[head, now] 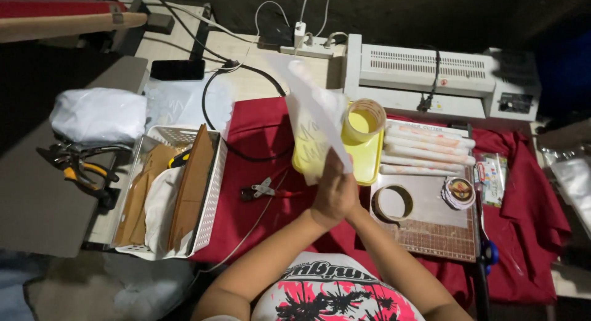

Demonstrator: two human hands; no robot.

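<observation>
Packets, stickers and one dark screen around the red cloth

A flat black phone with a dark screen (pixel 177 69) lies at the table's far left edge. A stack of round printed stickers in black, red and gold (pixel 459 192) sits on the cutting board, and just right of it a clear narrow plastic packet with colourful printed contents (pixel 492 179) lies on the cloth. A crumpled white plastic bag (pixel 98 115) rests at far left.
</observation>
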